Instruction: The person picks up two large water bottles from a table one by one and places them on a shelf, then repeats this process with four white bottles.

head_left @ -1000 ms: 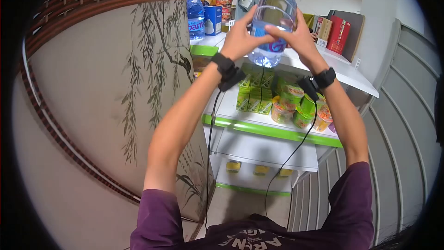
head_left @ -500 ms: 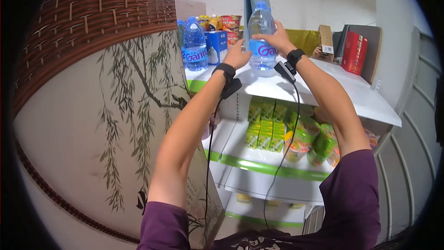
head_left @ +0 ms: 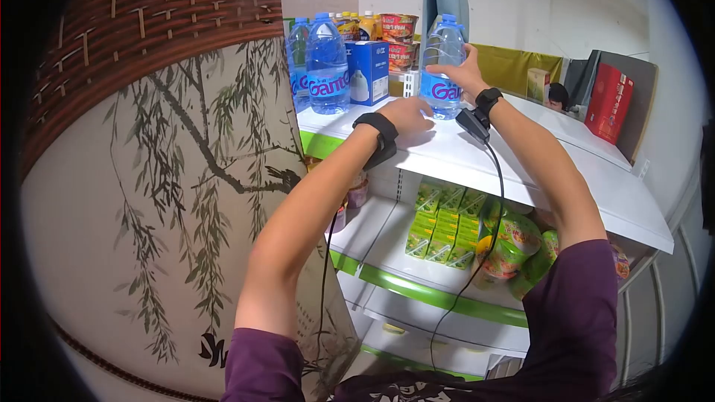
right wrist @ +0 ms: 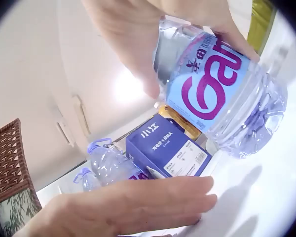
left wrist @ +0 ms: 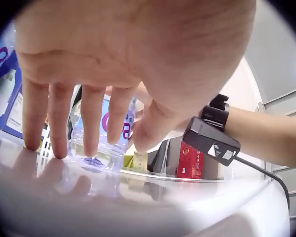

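Note:
A large clear water bottle (head_left: 445, 50) with a blue cap and label stands upright on the white top shelf (head_left: 462, 150). My right hand (head_left: 465, 78) grips its side, thumb in front and fingers around the far side; the right wrist view shows the same bottle (right wrist: 212, 94) in that grip. Lower and to the left, my left hand (head_left: 408, 117) is off the bottle, close over the shelf top. In the left wrist view its fingers (left wrist: 60, 118) point down, straight and spread, with fingertips right at the shelf surface.
Two similar bottles (head_left: 328, 67) and a blue box (head_left: 370, 73) stand left of my hands, with red noodle cups (head_left: 398, 27) behind. A red box (head_left: 611, 104) is at the right. Green cartons (head_left: 445, 227) fill part of the lower shelf. A painted screen (head_left: 164, 201) borders the left.
The bottle, earlier raised between both hands, has come down onto the top shelf. My left hand has left it and moved lower; the right hand still holds it. The view has shifted.

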`<state>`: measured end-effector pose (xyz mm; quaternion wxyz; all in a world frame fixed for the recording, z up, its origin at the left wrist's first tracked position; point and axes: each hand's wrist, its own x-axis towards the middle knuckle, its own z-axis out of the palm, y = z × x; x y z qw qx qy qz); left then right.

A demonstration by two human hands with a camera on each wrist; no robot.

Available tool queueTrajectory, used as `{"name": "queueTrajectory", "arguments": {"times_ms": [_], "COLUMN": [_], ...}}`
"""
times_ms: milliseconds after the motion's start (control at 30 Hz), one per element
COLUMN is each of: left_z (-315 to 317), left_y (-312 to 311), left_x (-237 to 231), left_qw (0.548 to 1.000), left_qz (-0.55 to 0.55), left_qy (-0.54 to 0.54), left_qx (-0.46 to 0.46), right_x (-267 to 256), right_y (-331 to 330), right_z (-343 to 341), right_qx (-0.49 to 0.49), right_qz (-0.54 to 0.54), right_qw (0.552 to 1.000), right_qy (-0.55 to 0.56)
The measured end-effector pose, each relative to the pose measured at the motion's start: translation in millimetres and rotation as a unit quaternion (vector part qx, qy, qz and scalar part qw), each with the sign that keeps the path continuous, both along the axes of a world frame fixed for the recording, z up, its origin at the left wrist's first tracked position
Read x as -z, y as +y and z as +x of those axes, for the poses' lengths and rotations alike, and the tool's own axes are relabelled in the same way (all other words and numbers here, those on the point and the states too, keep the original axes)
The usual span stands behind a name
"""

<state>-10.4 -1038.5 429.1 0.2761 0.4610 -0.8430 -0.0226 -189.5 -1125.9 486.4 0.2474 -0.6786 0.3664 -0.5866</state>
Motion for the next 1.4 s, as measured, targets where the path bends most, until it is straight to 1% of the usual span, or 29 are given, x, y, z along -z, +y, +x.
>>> {"name": "queueTrajectory", "arguments": {"times_ms": [67, 167, 200, 233, 267, 300, 367, 400, 433, 533, 633, 667, 733, 767, 833, 867, 900, 933, 967, 1000, 1033, 1067, 1100, 1167, 1233, 1267, 1300, 1367, 1400], "left_z": [-1.3, -3.5, -3.5, -3.3, -2.8, -2.6, -1.8, 0.0, 2.2, 8.4, 9.0, 7.8, 4.3, 3.4, 3.0, 1.4, -0.4, -2.3, -5.9, -11.0, -15.8, -21.3, -22.8, -21.2, -14.2, -10.5, -5.2, 0.6, 4.3], "left_y": [11.5, 26.9, 27.1, 26.1, 26.5, 26.9, 29.9, 37.7, 39.9, 47.4, 58.8, 56.6, 60.8, 62.0, 59.7, 58.4, 59.9, 66.6, 81.2, 101.6, 117.4, 126.7, 134.0, 161.0, 183.6, 200.6, 211.4, 245.1, 259.8], "left_x": [2.0, 5.2, 5.6, 7.5, 10.7, 13.3, 12.8, 12.3, 13.3, 17.8, 20.5, 22.3, 24.6, 24.0, 19.4, 19.1, 17.5, 15.5, 13.5, 11.3, 14.7, 24.8, 34.9, 52.0, 75.6, 86.6, 100.6, 126.2, 147.1], "left_qw": [1.000, 0.999, 0.999, 0.999, 0.999, 0.999, 0.999, 0.999, 1.000, 0.999, 0.996, 0.993, 0.980, 0.971, 0.958, 0.944, 0.929, 0.912, 0.890, 0.865, 0.837, 0.806, 0.823, 0.848, 0.858, 0.851, 0.868, 0.869, 0.867], "left_qz": [0.008, 0.009, 0.012, 0.016, -0.004, 0.007, 0.021, 0.041, 0.030, 0.000, -0.025, -0.030, -0.084, -0.111, -0.070, -0.061, -0.052, -0.001, 0.046, 0.092, 0.138, 0.100, 0.079, 0.054, 0.045, 0.085, 0.087, 0.091, 0.099], "left_qy": [-0.025, -0.040, -0.042, -0.044, -0.042, -0.038, -0.030, -0.005, 0.003, 0.029, 0.077, 0.107, 0.178, 0.212, 0.272, 0.313, 0.353, 0.392, 0.429, 0.463, 0.496, 0.531, 0.510, 0.468, 0.442, 0.462, 0.438, 0.445, 0.463], "left_qx": [0.004, -0.005, -0.003, -0.002, -0.002, -0.004, -0.007, -0.007, 0.003, 0.030, 0.031, 0.028, 0.029, 0.029, 0.066, 0.082, 0.098, 0.124, 0.147, 0.168, 0.186, 0.240, 0.236, 0.244, 0.256, 0.236, 0.217, 0.197, 0.157], "right_x": [5.4, 3.8, 4.2, 6.1, 4.9, 4.3, 6.6, 4.7, 1.0, 2.8, -2.4, -5.4, -12.2, -14.6, -13.6, -8.3, -3.2, 5.6, 18.3, 32.5, 47.4, 59.6, 78.1, 104.6, 126.3, 136.3, 150.9, 179.3, 194.6], "right_y": [-5.5, -14.4, -5.9, -7.1, -8.9, -8.4, -2.1, 4.6, 11.8, 11.8, 21.1, 26.5, 49.1, 60.4, 94.7, 115.6, 128.1, 146.7, 163.6, 189.7, 212.0, 243.1, 247.1, 265.8, 288.8, 298.0, 302.4, 315.1, 320.4], "right_z": [1.4, -3.1, -3.9, -4.9, -3.9, -2.8, -1.2, -0.5, 1.3, 1.2, 4.5, 4.5, 8.4, 9.8, 15.0, 18.3, 15.2, 15.8, 15.1, 22.5, 28.7, 38.7, 36.2, 31.7, 29.9, 27.3, 22.9, 23.3, 25.8], "right_qx": [0.032, 0.013, -0.021, 0.006, 0.032, 0.058, 0.063, 0.068, 0.073, 0.032, 0.080, 0.084, 0.089, 0.061, 0.004, 0.005, -0.038, -0.067, -0.112, -0.143, -0.144, -0.154, -0.130, -0.156, -0.191, -0.210, -0.237, -0.293, -0.333], "right_qz": [-0.033, 0.002, 0.011, 0.006, 0.001, -0.005, 0.025, 0.046, 0.066, 0.055, 0.056, 0.068, 0.090, 0.094, 0.104, 0.071, 0.083, 0.079, 0.080, 0.084, 0.081, 0.043, 0.009, -0.021, -0.042, -0.055, -0.049, -0.034, 0.004], "right_qw": [0.998, 0.998, 0.998, 0.998, 0.996, 0.993, 0.993, 0.991, 0.990, 0.994, 0.990, 0.990, 0.989, 0.992, 0.994, 0.997, 0.996, 0.995, 0.990, 0.986, 0.985, 0.985, 0.990, 0.986, 0.980, 0.976, 0.970, 0.955, 0.943], "right_qy": [0.038, 0.059, 0.050, 0.067, 0.085, 0.104, 0.098, 0.101, 0.103, 0.094, 0.106, 0.095, 0.075, 0.060, 0.026, 0.009, -0.006, -0.014, -0.006, -0.033, -0.047, -0.069, -0.045, -0.057, -0.038, -0.029, -0.004, 0.010, -0.001]}}
